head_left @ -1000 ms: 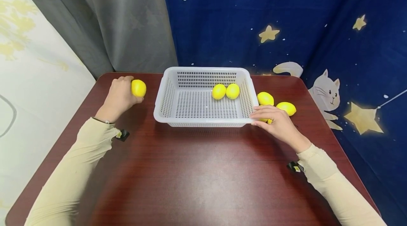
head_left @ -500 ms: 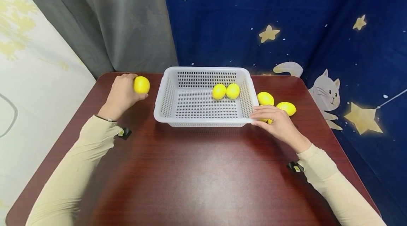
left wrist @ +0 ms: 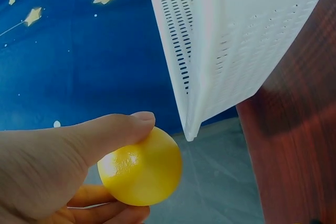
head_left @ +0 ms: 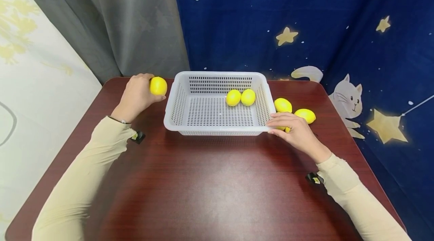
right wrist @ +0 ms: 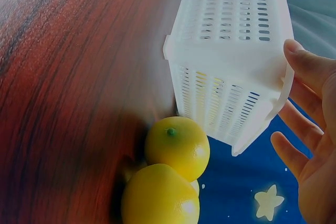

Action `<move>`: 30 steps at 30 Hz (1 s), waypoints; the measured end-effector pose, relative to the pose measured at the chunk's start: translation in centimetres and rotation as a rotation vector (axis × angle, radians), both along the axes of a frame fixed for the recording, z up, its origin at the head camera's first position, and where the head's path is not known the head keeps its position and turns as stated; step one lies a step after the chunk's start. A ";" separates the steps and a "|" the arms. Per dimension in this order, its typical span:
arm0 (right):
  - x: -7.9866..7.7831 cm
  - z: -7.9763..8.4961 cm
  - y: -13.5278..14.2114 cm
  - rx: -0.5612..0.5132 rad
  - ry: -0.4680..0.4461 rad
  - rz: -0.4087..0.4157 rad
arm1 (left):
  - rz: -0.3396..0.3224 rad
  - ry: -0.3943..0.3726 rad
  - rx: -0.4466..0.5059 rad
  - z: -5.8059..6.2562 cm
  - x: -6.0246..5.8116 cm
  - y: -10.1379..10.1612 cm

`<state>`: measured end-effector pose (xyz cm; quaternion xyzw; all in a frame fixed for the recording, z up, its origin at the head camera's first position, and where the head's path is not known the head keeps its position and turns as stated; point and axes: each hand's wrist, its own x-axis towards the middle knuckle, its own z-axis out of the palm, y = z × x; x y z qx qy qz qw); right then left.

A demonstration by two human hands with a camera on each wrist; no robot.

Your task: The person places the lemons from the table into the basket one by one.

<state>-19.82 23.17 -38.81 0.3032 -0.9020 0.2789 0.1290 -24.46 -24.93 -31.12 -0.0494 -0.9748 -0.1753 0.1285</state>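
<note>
The left hand [head_left: 136, 94] holds a round, shiny yellow lemon [head_left: 158, 86] at nine o'clock from the white plastic basket with holes [head_left: 217, 128]. The right hand [head_left: 294, 130] grips its rim at four o'clock.

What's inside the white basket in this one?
Two lemons sit side by side inside the basket, toward its right end. Its near rim covers the foot of the near wall, so that strip cannot be seen.
</note>
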 end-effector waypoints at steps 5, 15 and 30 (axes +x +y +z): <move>0.0 0.0 0.1 -0.006 -0.003 0.000 | -0.008 -0.018 0.012 0.4 -0.3 0.7; 0.1 0.0 0.0 -0.004 -0.010 -0.002 | -0.037 -0.010 0.006 0.9 -1.2 1.9; 0.0 -0.2 0.1 -0.024 -0.008 0.006 | -0.059 -0.041 0.009 1.1 -2.3 3.6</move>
